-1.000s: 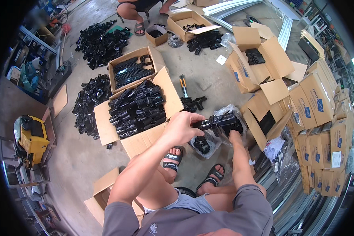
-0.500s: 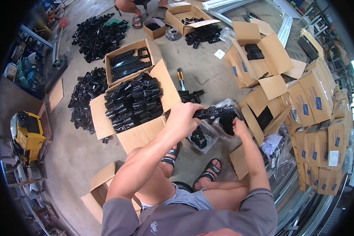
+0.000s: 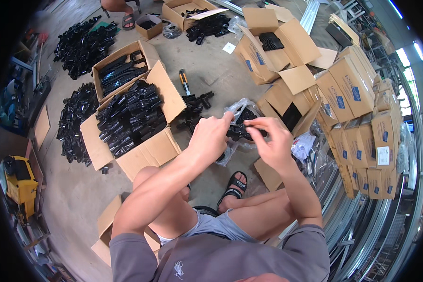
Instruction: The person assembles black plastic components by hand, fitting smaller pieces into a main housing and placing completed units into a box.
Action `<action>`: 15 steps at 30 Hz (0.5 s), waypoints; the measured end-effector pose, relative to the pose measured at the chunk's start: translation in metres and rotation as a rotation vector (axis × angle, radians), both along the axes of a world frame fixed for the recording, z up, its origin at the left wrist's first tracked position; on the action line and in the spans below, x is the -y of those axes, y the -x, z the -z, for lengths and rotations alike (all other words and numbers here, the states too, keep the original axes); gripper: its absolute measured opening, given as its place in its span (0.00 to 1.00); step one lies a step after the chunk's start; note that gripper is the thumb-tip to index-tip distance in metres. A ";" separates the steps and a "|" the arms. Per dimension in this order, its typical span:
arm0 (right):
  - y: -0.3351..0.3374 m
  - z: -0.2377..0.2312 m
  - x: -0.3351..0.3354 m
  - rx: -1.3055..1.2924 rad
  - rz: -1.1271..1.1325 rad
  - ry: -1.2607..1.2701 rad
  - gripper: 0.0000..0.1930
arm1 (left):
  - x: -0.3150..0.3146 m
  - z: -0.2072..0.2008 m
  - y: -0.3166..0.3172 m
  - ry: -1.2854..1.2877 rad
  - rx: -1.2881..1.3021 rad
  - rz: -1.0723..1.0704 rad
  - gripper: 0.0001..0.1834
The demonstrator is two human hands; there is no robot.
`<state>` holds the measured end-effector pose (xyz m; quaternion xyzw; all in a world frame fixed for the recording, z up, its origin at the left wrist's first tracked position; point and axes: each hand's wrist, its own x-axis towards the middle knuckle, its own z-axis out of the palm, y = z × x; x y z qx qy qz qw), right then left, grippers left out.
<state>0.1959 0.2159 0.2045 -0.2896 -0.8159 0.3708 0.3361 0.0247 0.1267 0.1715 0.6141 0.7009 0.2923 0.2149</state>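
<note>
In front of my knees, my left hand (image 3: 212, 136) is closed round one end of a black metal part (image 3: 238, 132). The fingers of my right hand (image 3: 273, 141) are bent and pinched together at the other end of that part; anything small between them is hidden. Just beyond the part lies an open clear plastic bag (image 3: 242, 104) with black pieces in it. To the left of my left hand, several loose black parts (image 3: 195, 107) lie on the floor near a hand tool with orange-and-black handles (image 3: 184, 81).
An open carton (image 3: 174, 105) full of black parts stands to the left, beside heaps of the same parts (image 3: 75, 124). Open cartons (image 3: 310, 44) and stacked closed cartons (image 3: 350, 84) are on the right, above long metal profiles (image 3: 362, 239). Another person's foot (image 3: 128, 21) shows at the top.
My view has turned to the right. My right hand has come up from the plastic bag to the black part, which my left hand still holds and has brought lower.
</note>
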 end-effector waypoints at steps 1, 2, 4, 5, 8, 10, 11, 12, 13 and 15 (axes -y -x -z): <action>0.002 0.005 -0.003 0.043 -0.062 -0.209 0.07 | 0.001 0.000 -0.004 0.002 0.000 0.008 0.27; 0.002 0.010 -0.004 0.088 -0.127 -0.417 0.06 | 0.002 0.000 -0.008 -0.010 -0.002 0.009 0.28; 0.000 0.015 -0.005 0.098 -0.123 -0.481 0.06 | 0.004 0.000 -0.012 -0.025 -0.002 0.002 0.29; -0.001 0.016 -0.005 0.107 -0.120 -0.545 0.06 | 0.005 0.001 -0.013 -0.042 0.008 0.013 0.29; -0.006 0.016 -0.002 0.166 -0.141 -0.550 0.07 | 0.009 -0.002 -0.015 -0.058 0.030 0.014 0.28; -0.007 0.016 0.000 0.174 -0.146 -0.569 0.06 | 0.010 -0.002 -0.015 -0.057 0.042 0.015 0.28; -0.008 0.016 0.001 0.182 -0.150 -0.589 0.06 | 0.010 -0.002 -0.015 -0.098 0.034 0.014 0.27; -0.007 0.015 0.002 0.181 -0.145 -0.586 0.06 | 0.010 -0.003 -0.015 -0.139 0.025 0.015 0.26; -0.006 0.013 0.002 0.180 -0.169 -0.613 0.06 | 0.010 -0.002 -0.015 -0.136 0.023 0.020 0.26; -0.006 0.013 0.003 0.182 -0.185 -0.639 0.06 | 0.009 0.000 -0.015 -0.128 0.013 0.014 0.26</action>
